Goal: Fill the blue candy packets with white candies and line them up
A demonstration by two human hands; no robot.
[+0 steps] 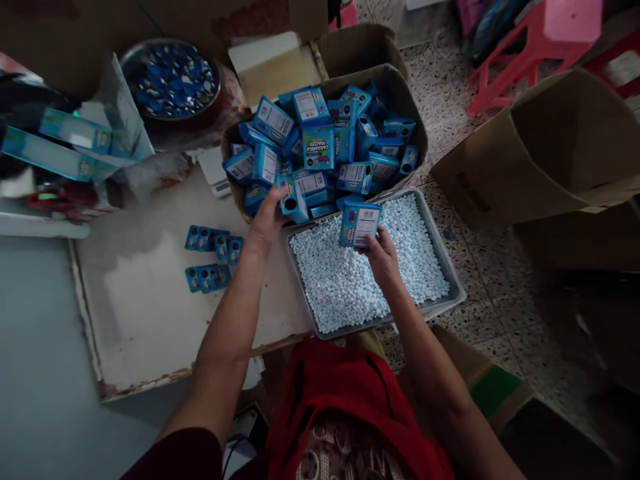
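Note:
In my right hand (384,257) is a small blue candy box (361,225), its white label panel facing up, held above a grey tray (454,287) filled with small pale-blue pellets (345,287). My left hand (269,217) grips another blue candy box (294,202), which has a dark round hole on its side, at the near edge of a cardboard carton (423,157). That carton is heaped with many similar blue boxes (319,147) lying at all angles. Whether either held box contains anything is hidden.
Several blue boxes (207,277) lie in short rows on the white table (135,307). A metal bowl (216,100) of blue and silver pieces stands at the back left. Brown cartons (480,167) and a pink stool (570,27) are on the speckled floor to the right.

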